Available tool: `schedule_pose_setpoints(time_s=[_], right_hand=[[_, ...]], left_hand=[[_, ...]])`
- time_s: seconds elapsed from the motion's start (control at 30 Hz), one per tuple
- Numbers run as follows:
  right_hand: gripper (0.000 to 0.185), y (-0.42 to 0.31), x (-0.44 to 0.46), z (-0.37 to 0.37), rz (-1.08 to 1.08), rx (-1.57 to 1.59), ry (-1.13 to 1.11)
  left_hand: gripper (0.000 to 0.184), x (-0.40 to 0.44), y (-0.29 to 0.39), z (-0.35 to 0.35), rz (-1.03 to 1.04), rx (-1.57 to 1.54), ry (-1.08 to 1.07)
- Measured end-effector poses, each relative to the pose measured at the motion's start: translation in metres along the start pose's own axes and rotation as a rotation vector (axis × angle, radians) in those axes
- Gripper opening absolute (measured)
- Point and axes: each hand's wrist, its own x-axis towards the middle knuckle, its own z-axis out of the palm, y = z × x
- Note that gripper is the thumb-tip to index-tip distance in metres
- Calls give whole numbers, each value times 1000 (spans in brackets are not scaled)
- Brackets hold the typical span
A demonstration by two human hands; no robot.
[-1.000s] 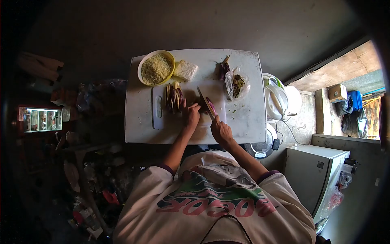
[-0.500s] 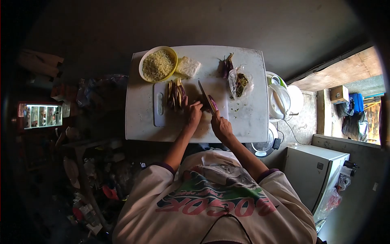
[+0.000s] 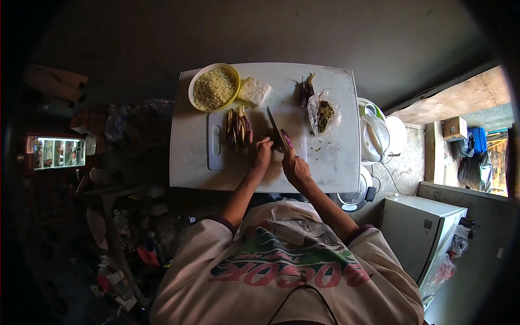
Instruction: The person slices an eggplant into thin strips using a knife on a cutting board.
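Observation:
My right hand (image 3: 296, 169) grips a knife (image 3: 275, 124), its blade pointing away from me over the white cutting board (image 3: 216, 157). Just right of the blade lies a purple eggplant piece (image 3: 286, 140). My left hand (image 3: 262, 153) is closed, with bent fingers on a dark eggplant part left of the knife; the fingers cover most of it. Beside that hand, several eggplants split lengthwise (image 3: 236, 128) lie across the left half of the board, pale flesh showing between dark skins.
A yellow bowl of pale grated food (image 3: 215, 89) stands at the back left, beside a wrapped white block (image 3: 254, 91). Whole eggplants (image 3: 306, 91) and a clear plastic bag of greens (image 3: 325, 115) lie at the right. A rice cooker (image 3: 375, 135) stands beyond the table's right edge.
The view has shifted slightly, so the table sits a little lower and further right. Both hands stay at the knife and the eggplant, with the left fingers slightly closer to the blade.

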Motion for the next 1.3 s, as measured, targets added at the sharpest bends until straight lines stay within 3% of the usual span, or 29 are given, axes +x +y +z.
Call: schedule_pose_setpoints(time_s=[0.17,0.47,0.6,0.67,0.77,0.87,0.97,1.1,1.2,1.27,1.3], right_hand=[[32,4,-20,-9,-41,-131,10],[35,9,7,17,-121,-34,130],[39,7,1,11,-101,-83,74],[38,7,-12,11,-113,-197,108],[40,7,-13,6,-17,-172,5],[43,11,-16,14,-105,-222,81],[50,15,0,24,-60,-231,42],[43,15,7,35,-178,-253,218],[37,11,3,26,-126,-231,205],[31,1,-1,6,88,-82,-65],[31,1,-6,5,81,-83,-61]], left_hand=[[22,-2,0,2,-15,42,-4],[20,-7,-16,20,10,9,74],[19,-4,-1,4,17,-6,128],[20,0,3,-6,11,28,-45],[21,-1,0,0,35,34,32],[16,2,6,-8,37,26,39],[14,0,4,-2,66,-31,145],[25,1,2,-8,15,-27,-24],[25,0,2,-5,18,61,-114],[22,0,1,-2,34,19,-3],[22,2,1,-5,35,21,4]])
